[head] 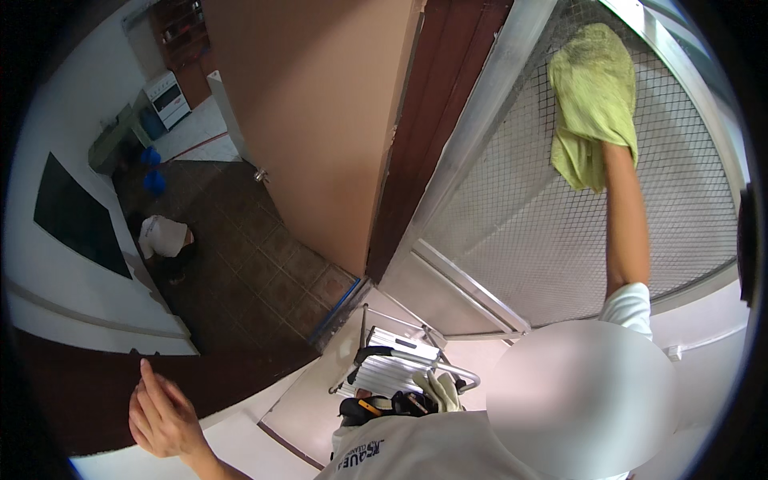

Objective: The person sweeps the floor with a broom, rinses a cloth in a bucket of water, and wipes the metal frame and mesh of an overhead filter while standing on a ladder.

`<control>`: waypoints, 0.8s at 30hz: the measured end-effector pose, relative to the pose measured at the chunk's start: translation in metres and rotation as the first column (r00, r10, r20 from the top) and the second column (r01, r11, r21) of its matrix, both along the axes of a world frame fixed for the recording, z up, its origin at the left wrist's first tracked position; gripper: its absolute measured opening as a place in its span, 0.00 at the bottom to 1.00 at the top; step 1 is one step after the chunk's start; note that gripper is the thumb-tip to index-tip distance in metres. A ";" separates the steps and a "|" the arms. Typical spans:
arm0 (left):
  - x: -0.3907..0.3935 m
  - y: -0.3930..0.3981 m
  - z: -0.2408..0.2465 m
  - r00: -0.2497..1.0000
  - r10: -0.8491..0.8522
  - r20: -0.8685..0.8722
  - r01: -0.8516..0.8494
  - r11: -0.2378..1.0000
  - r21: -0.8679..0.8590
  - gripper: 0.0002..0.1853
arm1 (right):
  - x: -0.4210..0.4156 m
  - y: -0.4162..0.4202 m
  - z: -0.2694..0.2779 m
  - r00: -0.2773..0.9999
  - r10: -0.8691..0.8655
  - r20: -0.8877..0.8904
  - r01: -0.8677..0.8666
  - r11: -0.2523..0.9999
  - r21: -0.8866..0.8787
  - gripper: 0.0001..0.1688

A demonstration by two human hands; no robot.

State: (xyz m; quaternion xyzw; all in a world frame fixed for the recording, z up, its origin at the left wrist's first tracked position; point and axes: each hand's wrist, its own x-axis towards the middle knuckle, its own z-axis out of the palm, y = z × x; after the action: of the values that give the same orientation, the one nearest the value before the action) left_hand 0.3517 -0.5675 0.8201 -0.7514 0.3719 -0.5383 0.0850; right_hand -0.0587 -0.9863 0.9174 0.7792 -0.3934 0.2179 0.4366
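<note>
My right hand is wrapped in a yellow-green cloth and lies against the wire mesh of a metal-framed screen door. The cloth hides the fingers. On the other side, my left hand is raised with nothing in it, its index finger extended and the others loosely bent. It appears in front of the dark wooden door frame; whether it touches the wood I cannot tell. A tool pouch and pale gloves are at my waist.
An aluminium stepladder stands beneath me. A brown door with a metal knob stands open. Beyond the threshold's blue strip, a person in a white top bends over the tiled floor. A white stove stands farther back.
</note>
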 end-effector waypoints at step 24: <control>0.005 0.008 -0.001 0.971 0.176 0.162 -0.199 0.970 0.138 0.11 | 0.079 0.015 -0.331 0.844 -0.452 0.289 -0.154 0.311 0.938 0.19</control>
State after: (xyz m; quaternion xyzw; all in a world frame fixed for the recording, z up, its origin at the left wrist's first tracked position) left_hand 0.3568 -0.5597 0.8190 -0.7325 0.3320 -0.5519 0.2205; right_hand 0.0198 -0.9712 0.5862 0.7544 -0.6176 0.1008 -0.1983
